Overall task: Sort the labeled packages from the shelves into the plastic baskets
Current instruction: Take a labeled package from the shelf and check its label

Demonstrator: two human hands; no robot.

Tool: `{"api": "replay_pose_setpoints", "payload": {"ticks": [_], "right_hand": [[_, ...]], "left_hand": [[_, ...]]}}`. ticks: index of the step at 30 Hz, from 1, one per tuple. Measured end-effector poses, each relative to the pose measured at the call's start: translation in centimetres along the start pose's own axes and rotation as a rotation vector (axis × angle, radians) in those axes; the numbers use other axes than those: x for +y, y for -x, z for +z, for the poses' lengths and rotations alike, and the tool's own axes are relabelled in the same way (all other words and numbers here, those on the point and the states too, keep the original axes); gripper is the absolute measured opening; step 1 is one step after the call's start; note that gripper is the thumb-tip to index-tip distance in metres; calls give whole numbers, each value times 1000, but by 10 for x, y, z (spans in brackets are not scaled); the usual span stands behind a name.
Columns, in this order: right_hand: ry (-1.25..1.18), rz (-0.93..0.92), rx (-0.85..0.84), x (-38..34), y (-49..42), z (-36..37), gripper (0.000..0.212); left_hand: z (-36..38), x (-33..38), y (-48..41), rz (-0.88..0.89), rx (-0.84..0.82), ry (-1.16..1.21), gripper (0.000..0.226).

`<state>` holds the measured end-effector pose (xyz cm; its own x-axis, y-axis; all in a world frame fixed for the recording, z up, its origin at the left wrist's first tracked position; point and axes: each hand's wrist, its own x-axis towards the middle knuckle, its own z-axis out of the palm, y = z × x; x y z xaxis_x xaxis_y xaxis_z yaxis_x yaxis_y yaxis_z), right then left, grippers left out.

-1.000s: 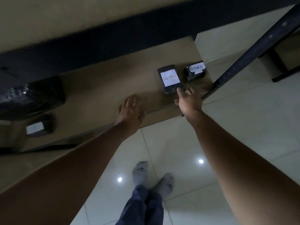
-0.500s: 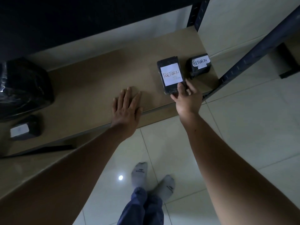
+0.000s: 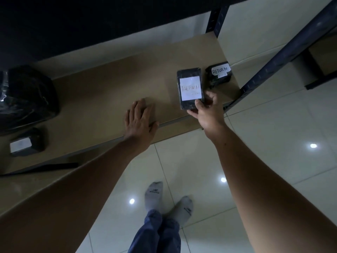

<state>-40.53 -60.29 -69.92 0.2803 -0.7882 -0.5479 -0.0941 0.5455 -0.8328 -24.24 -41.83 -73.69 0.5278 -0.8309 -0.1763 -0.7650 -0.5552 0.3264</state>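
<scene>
A flat black package (image 3: 189, 87) with a white RETURN label is at the right end of the brown shelf board (image 3: 113, 83). My right hand (image 3: 207, 111) grips its near end, thumb on top and fingers around the side. A smaller black package (image 3: 218, 74) labeled RETURN sits just beyond it, near the shelf's right post. My left hand (image 3: 140, 121) lies flat on the shelf's front edge, fingers spread, holding nothing. No basket is in view.
A big black wrapped bundle (image 3: 27, 95) and a small black package with a white label (image 3: 27, 142) sit at the shelf's left end. A dark metal post (image 3: 284, 52) slants up on the right. Glossy floor tiles and my socked feet (image 3: 167, 203) lie below.
My right hand has closed around the near end of the flat package, which looks lifted slightly toward me. The view has tilted, showing more of the shelf. My left hand has stayed put.
</scene>
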Motion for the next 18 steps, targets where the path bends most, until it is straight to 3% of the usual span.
{"api": "replay_pose_setpoints", "payload": {"ticks": [4,13,18], "right_hand": [[-12,86,-6,-6,33,0,55],[-116,157,-116,-40,165,20,31],[-8,186,-164,-45,245,42,63]], "left_hand": [[-20,17,29,-92,-26,115,77],[-114,25,139,-348,-81,244,70],[-170,16,216,-435,-116,319,74]]}}
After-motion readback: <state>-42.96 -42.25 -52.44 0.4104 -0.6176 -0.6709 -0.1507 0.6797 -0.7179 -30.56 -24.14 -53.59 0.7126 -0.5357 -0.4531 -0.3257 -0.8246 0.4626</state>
